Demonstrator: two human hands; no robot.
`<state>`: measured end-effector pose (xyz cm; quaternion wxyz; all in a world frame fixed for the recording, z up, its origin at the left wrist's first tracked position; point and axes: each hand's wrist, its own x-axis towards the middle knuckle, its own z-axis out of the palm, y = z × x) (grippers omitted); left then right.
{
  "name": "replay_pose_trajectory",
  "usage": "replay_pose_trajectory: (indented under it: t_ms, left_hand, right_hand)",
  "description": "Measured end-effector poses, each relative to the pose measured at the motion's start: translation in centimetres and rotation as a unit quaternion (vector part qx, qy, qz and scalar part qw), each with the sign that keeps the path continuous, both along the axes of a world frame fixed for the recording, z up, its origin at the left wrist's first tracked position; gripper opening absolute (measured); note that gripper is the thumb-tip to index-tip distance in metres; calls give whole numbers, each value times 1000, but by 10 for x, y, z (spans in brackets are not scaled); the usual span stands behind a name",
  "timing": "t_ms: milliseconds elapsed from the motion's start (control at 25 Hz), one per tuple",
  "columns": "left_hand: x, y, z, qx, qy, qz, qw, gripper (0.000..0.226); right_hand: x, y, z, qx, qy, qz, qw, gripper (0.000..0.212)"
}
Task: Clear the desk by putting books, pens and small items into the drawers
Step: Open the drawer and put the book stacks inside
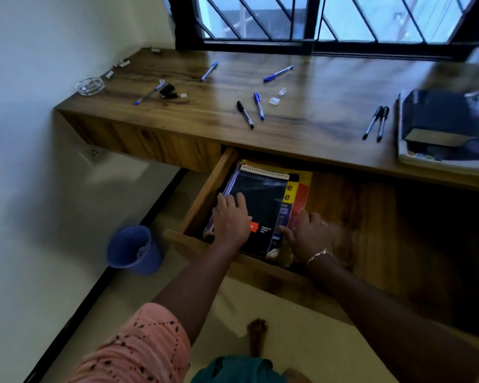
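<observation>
While the drawer (205, 193) hangs open under the desk (315, 120), both hands are down inside it on the stack of books (293, 194) at its left end. The left grip (230, 219) lies flat on the black spiral pad (260, 205) on top, fingers straight and apart, pressing, not clutching. The right grip (307, 233) sits against the stack's near right corner, but it is blurred, so I cannot tell whether the fingers pinch the edge or only nudge it.

The step in hand looks like squaring the pile. To do it well, push from both sides at once. The left palm should hold the pad down so the covers do not slide. Tuck everything tight to the left wall, leaving the bare right half for what is to come.

Now the count. In the drawer, at least 3 books. On the desk, 7 pens:
- 4 blue pens (259, 106)
- 1 black marker (245, 114)
- 2 dark pens (372, 123) side by side, just beside 2 stacked desk books (440, 117) at the right end

Also up there:
- 3 clear caps (274, 100), possibly a 4th
- 1 small black item (168, 91)
- 1 glass dish (90, 85)
- 3 metal bits (123, 62) by the wall, too small to name

On the floor, 1 blue bucket (133, 250).
</observation>
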<state>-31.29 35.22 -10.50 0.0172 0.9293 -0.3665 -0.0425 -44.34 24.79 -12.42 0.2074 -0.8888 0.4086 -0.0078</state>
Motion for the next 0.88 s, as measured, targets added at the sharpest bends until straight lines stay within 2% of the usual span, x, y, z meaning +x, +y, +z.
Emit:
replay_pose_trajectory:
  t_ms: [120, 200, 280, 400, 640, 720, 880]
  left_hand:
    - [-16, -16, 3, 0, -34, -79, 996, 64]
    - [-28, -31, 8, -18, -39, -110, 993, 63]
    - [-42, -52, 15, -44, -35, -140, 989, 64]
    - [-65, -91, 24, -91, -29, -192, 977, 66]
    - [-92, -173, 46, -142, 27, -241, 960, 67]
    - [-95, -201, 54, -169, 78, -249, 951, 67]
    - [-101, -250, 73, -189, 258, -223, 921, 63]
  right_hand:
    - [-20, -8, 16, -204, -24, 73, 976, 75]
    - [-35, -24, 10, -225, 3, 94, 970, 79]
    - [-53, -40, 5, -185, 47, 67, 979, 84]
    - [-81, -71, 14, -203, 42, 2, 978, 81]
    - [-128, -139, 39, -217, -40, -121, 968, 74]
    - [-141, -164, 49, -176, -68, -158, 969, 72]
    - [-154, -216, 71, -122, -142, -261, 947, 69]
